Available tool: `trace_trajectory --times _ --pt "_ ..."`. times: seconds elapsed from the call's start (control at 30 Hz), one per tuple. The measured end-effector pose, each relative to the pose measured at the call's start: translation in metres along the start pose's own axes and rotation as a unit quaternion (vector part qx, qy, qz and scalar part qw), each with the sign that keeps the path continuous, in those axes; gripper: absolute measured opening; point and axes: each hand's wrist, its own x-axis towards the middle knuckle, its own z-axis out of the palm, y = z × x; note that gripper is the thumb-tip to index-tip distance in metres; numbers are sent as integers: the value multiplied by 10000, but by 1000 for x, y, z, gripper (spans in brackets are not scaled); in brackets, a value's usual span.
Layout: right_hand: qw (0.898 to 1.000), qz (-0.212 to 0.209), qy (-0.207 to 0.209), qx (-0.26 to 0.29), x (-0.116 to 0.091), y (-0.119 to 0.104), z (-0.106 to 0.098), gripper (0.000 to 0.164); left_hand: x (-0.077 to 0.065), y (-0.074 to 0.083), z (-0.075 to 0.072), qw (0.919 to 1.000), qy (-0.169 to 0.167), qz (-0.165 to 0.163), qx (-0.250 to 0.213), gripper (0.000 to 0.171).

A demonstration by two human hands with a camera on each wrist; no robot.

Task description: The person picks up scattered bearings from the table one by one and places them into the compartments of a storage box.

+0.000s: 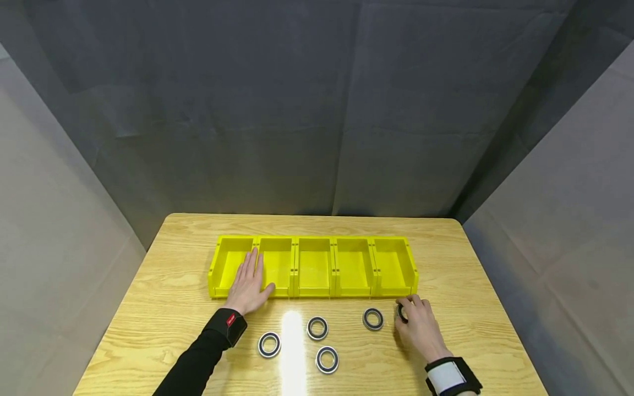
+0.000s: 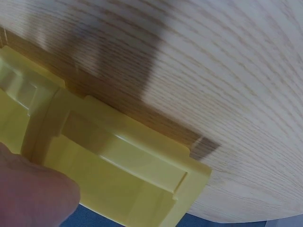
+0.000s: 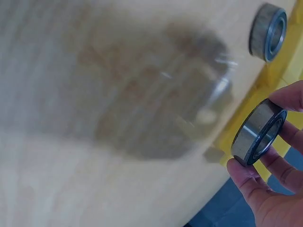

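My right hand [image 1: 420, 328] pinches a ball bearing [image 3: 258, 132] between thumb and fingertips, just in front of the right end of the yellow bin row [image 1: 315, 292]. The bearing is a steel ring with a dark seal, tilted in the right wrist view. My left hand [image 1: 249, 287] lies with fingers straight over the divider between the two leftmost compartments. Its thumb [image 2: 38, 194] shows beside the yellow wall in the left wrist view. Another bearing [image 1: 373, 319] lies flat on the table, left of my right hand.
Three more bearings lie nearer the front: one [image 1: 269, 345] below my left hand, one [image 1: 317, 328] at the middle, one [image 1: 327, 359] closest to me. The wooden table [image 1: 163, 330] has grey cloth [image 1: 277, 110] behind it and light panels at both sides.
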Motion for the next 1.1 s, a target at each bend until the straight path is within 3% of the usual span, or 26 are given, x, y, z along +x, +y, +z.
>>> trace_trajectory --times 0.3,0.67,1.1 --pt "9984 -290 448 -160 26 -2 -11 36 1 -3 2 9999 -23 33 100 88" --pt "9970 -445 615 -170 52 -11 -14 36 -1 0 1 9999 90 81 65 87" --pt "9994 -296 142 -147 84 -11 -10 38 1 -3 2 9997 -42 41 226 89"
